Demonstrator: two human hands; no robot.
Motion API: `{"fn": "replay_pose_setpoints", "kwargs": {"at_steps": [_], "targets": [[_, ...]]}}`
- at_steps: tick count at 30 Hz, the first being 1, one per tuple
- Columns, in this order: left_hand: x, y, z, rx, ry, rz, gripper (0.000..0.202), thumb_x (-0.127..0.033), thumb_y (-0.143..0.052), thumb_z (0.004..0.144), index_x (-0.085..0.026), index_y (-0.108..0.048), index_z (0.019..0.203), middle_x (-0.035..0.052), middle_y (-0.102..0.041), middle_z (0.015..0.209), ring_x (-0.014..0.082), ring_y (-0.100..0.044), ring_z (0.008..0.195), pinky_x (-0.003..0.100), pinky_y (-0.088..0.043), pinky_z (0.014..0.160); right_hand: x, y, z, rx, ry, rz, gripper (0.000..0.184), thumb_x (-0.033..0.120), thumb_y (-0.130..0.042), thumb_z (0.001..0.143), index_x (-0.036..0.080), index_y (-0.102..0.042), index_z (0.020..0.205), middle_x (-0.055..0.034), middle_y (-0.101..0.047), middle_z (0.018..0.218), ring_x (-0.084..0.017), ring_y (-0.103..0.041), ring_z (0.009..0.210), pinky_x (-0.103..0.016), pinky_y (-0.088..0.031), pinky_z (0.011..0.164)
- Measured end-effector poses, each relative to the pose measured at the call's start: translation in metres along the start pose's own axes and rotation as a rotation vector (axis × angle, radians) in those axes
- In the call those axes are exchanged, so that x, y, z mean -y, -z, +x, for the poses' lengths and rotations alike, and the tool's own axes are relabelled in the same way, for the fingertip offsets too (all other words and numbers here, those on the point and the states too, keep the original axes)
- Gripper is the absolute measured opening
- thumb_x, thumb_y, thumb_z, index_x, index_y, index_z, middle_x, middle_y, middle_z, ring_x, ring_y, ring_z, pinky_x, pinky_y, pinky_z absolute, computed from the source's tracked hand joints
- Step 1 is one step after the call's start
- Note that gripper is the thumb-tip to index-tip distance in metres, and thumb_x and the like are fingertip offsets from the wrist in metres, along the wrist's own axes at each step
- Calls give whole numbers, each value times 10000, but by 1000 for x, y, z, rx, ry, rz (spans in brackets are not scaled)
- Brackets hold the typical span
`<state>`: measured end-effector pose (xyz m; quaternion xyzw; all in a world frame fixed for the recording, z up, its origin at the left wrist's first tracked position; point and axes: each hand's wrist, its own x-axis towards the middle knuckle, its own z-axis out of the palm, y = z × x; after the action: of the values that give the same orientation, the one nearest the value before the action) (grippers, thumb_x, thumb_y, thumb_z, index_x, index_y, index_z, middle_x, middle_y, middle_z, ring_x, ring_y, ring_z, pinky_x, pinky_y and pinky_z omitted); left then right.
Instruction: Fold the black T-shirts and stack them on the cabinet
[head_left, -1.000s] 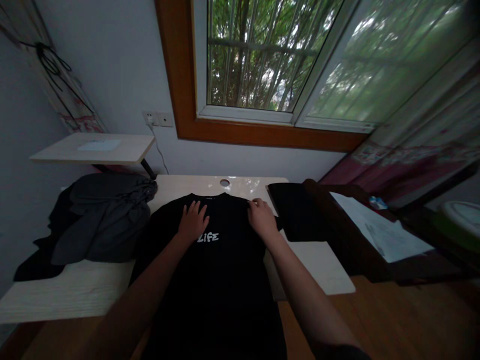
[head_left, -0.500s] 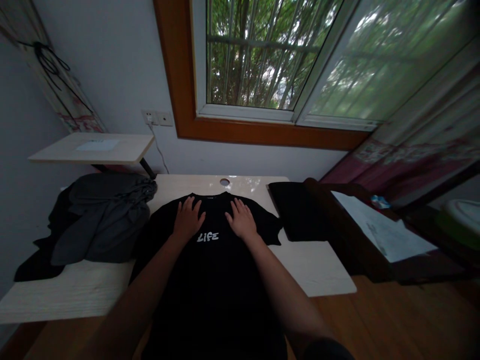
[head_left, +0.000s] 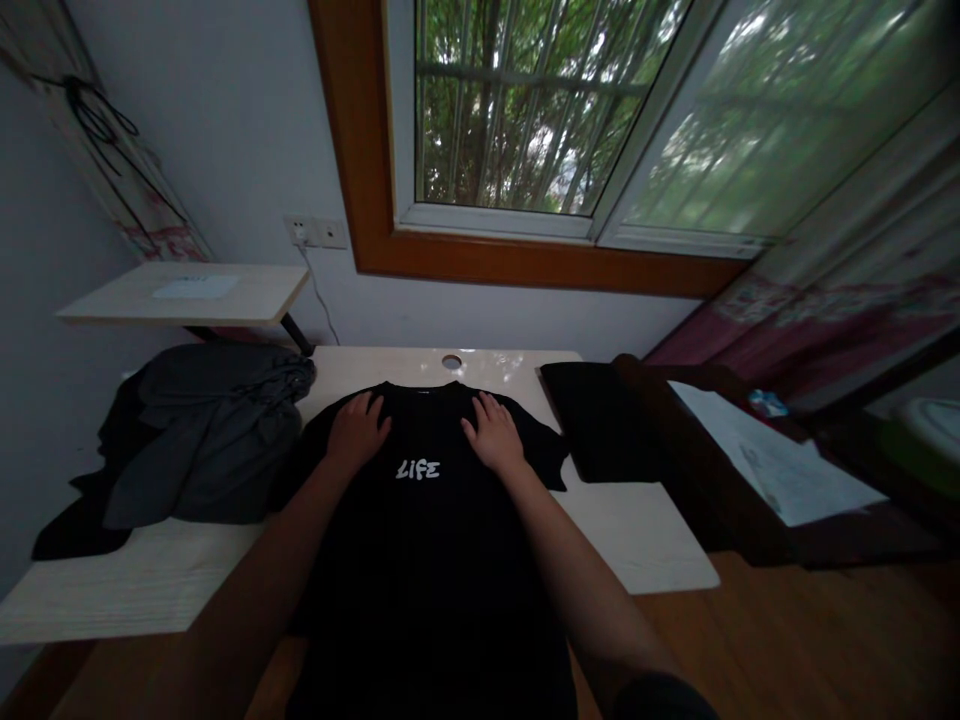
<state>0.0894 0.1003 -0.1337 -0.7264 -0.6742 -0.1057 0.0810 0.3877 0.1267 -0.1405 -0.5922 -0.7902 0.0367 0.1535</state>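
Note:
A black T-shirt (head_left: 427, 560) with the white word LIFE on its chest lies face up on a pale wooden table (head_left: 630, 530), its hem hanging over the near edge. My left hand (head_left: 355, 434) lies flat on the shirt's left shoulder, fingers spread. My right hand (head_left: 494, 436) rests flat on the right shoulder, fingers stretched toward the collar. Neither hand holds anything.
A heap of grey and black clothes (head_left: 195, 435) covers the table's left part. A folded black garment (head_left: 592, 420) sits at the right. Beyond it stands a dark wooden piece with white papers (head_left: 772, 465). A small shelf (head_left: 187, 295) and a window (head_left: 525, 110) are behind.
My left hand has slid outward to the left along the shirt's shoulder. My right hand first came in from the sleeve edge toward the collar, then shifted slightly right.

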Motion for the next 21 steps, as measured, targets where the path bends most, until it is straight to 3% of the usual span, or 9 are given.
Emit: {"fn": "replay_pose_setpoints", "kwargs": {"at_steps": [12, 17, 21], "targets": [[21, -6, 5, 130, -38, -17, 668, -575, -314, 1015, -199, -399, 1560, 135, -289, 1668, 283, -241, 1552, 515, -205, 1242, -9, 5, 3, 34, -20, -24, 624, 506, -343, 1044, 155, -390, 1558, -116, -312, 1659, -253, -229, 1546, -468, -143, 1257], [38, -1, 3, 156, -86, -18, 623, -567, -339, 1013, -281, -392, 1563, 73, -280, 1679, 248, -213, 1562, 486, -194, 1249, -19, 9, 1, 50, -12, -40, 629, 513, -330, 1046, 169, -369, 1571, -91, -307, 1664, -248, -203, 1554, -474, -139, 1256], [40, 3, -1, 133, -83, 4, 589, -525, -346, 1018, -278, -421, 1548, 65, -307, 1670, 248, -237, 1554, 483, -191, 1251, -23, 12, 0, 43, -6, -34, 620, 498, -342, 1043, 161, -389, 1560, -92, -321, 1658, -251, -217, 1549, -472, -152, 1253]]}}
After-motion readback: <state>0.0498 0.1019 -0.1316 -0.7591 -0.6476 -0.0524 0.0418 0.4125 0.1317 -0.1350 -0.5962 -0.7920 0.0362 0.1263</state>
